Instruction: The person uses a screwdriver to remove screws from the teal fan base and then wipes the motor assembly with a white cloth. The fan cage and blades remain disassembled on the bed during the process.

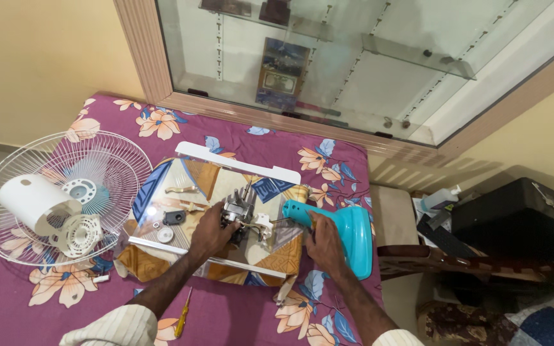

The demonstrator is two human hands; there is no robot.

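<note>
A bare metal fan motor stands on a cloth-covered board in the middle of the bed. My left hand grips the motor from its near left side. My right hand rests on a turquoise fan stand, whose neck points toward the motor. Thin wires run between the motor and the stand. On the board left of the motor lie a small black part, a white washer and a brass-coloured piece.
A white wire fan guard with a white motor cover and a ribbed back housing lies at the left. A yellow screwdriver lies near my left forearm. A glass cabinet stands behind; a black case sits at the right.
</note>
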